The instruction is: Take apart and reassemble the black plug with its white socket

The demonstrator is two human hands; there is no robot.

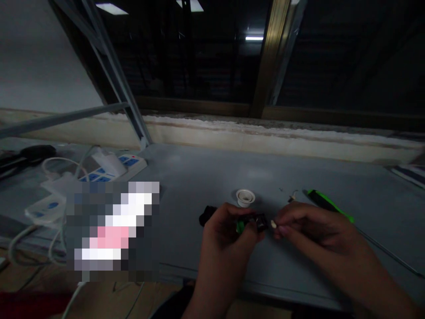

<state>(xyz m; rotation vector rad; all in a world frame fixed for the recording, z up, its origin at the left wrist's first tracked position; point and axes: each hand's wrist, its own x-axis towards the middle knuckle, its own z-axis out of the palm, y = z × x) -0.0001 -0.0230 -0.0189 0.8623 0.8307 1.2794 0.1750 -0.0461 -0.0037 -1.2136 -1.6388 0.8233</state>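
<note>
My left hand is closed around a small dark part with a green patch, its details lost in the dim light. Just to the right, my right hand pinches a tiny cream-coloured piece between thumb and finger, close to the dark part's end. Behind them a round white cup-like part stands on the table. A black object lies partly hidden behind my left hand. Beyond my right hand are a small bit with a pale wire and a screwdriver with a black and green handle.
The grey table runs back to a window ledge. At left lie a power strip with white plugs and looping cables. A pixelated patch hides part of the table's left side. A metal frame leg rises at the back left.
</note>
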